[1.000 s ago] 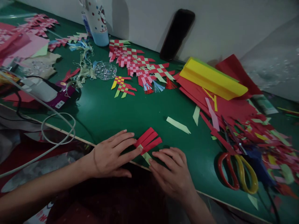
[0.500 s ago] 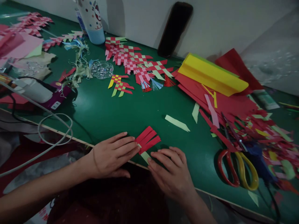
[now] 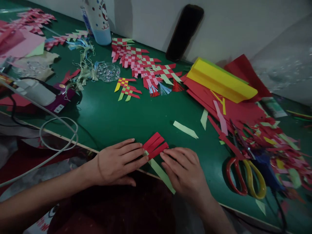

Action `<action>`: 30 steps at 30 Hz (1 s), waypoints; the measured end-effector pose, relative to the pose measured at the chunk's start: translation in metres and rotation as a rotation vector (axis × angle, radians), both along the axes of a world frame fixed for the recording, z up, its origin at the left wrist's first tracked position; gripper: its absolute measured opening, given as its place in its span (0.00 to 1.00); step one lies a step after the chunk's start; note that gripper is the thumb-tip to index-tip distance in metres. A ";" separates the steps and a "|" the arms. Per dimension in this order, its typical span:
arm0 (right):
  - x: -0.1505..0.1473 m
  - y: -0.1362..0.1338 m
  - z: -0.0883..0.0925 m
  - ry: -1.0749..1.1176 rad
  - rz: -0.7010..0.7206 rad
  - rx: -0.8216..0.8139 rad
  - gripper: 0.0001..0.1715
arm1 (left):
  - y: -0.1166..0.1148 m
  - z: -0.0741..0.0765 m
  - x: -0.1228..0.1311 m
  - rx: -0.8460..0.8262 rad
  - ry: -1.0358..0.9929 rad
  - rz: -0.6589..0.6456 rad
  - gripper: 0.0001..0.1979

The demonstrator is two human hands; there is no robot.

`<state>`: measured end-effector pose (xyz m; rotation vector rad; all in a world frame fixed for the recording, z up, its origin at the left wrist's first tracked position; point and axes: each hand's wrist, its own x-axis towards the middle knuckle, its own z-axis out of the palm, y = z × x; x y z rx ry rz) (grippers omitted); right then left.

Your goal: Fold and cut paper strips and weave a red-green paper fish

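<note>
At the table's near edge lies a red paper piece (image 3: 155,143) cut into several strips. My left hand (image 3: 119,161) rests flat on its left end, fingers stretched out. A pale green paper strip (image 3: 162,177) crosses under the red strips beside my left fingertips and slants past the table edge. My right hand (image 3: 184,167) is closed, its thumb and fingertips pinching the tip of the lowest red strip. Just beyond the hands, a loose pale green strip (image 3: 186,129) lies on the green table (image 3: 109,117).
Woven paper fish (image 3: 136,63) and a water bottle (image 3: 99,24) stand toward the back, with a phone (image 3: 184,32) leaning on the wall. Scissors (image 3: 243,177), paper scraps (image 3: 280,139) and folded yellow paper (image 3: 221,79) are at right. A white cable (image 3: 58,133) loops at left.
My right hand has moved slightly up and right, from the pale green strip to the red strip's tip. More of the green strip now shows, hanging past the edge. My left hand stays put.
</note>
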<state>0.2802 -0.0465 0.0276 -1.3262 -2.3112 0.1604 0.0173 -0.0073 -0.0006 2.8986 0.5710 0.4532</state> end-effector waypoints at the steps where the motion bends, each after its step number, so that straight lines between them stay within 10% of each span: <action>1: 0.000 0.002 0.000 -0.012 -0.004 0.002 0.12 | 0.000 0.000 0.000 0.001 0.000 0.001 0.35; 30: -0.007 0.054 -0.001 -0.066 -0.182 -0.197 0.14 | 0.003 -0.002 0.000 0.059 -0.018 -0.017 0.32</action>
